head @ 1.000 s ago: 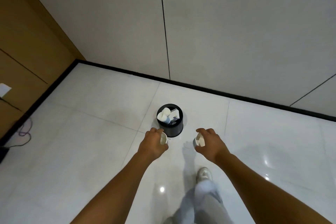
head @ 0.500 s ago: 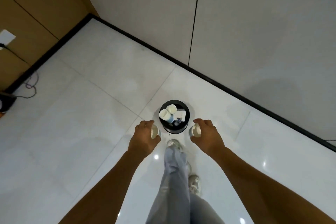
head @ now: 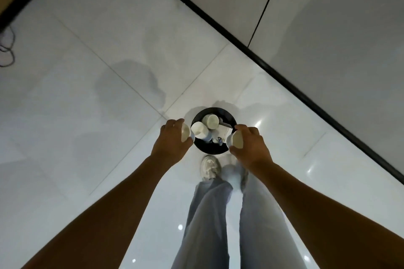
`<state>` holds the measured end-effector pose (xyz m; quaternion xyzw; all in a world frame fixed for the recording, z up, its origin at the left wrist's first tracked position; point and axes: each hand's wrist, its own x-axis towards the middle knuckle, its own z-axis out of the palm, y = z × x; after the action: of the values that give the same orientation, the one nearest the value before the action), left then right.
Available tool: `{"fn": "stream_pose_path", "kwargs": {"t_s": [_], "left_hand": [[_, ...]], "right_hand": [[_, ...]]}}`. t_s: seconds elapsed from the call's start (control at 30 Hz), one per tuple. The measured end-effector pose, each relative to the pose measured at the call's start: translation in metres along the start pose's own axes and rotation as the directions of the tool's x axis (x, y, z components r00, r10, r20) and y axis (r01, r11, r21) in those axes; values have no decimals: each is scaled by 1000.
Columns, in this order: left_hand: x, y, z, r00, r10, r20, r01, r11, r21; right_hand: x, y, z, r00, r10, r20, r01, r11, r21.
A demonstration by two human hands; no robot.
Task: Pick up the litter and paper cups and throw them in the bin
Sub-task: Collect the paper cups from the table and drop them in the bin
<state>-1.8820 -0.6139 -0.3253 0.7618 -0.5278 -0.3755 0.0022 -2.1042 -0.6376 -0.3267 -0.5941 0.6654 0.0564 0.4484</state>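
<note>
Floor of glossy white tiles (head: pixel 76 116), seen from above, meeting a pale wall with a black skirting strip (head: pixel 284 76). Legs in light blue jeans (head: pixel 207 214) stand just behind a round black bin (head: pixel 229 117), which holds two white paper cups (head: pixel 209 121) and scraps of white paper. Left hand (head: pixel 171 142) grasps a white paper cup (head: pixel 185 134) at the bin's left rim; right hand (head: pixel 251 144) grasps another white paper cup (head: pixel 236 140) over its right rim. White trainer (head: pixel 209 166) points toward the bin.
</note>
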Motion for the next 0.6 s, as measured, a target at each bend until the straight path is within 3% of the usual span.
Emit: {"fn": "stream_pose_path", "kwargs": {"t_s": [0.17, 0.43, 0.6], "left_hand": [[53, -10, 37, 997, -67, 29, 67, 998, -20], [112, -25, 89, 973, -227, -32, 223, 971, -91], [139, -33, 128, 937, -340, -81, 322, 929, -183]], "right_hand": [[65, 17, 11, 998, -27, 57, 30, 998, -47], [142, 40, 24, 963, -143, 228, 184, 968, -171], [181, 47, 40, 945, -201, 260, 250, 952, -174]]}}
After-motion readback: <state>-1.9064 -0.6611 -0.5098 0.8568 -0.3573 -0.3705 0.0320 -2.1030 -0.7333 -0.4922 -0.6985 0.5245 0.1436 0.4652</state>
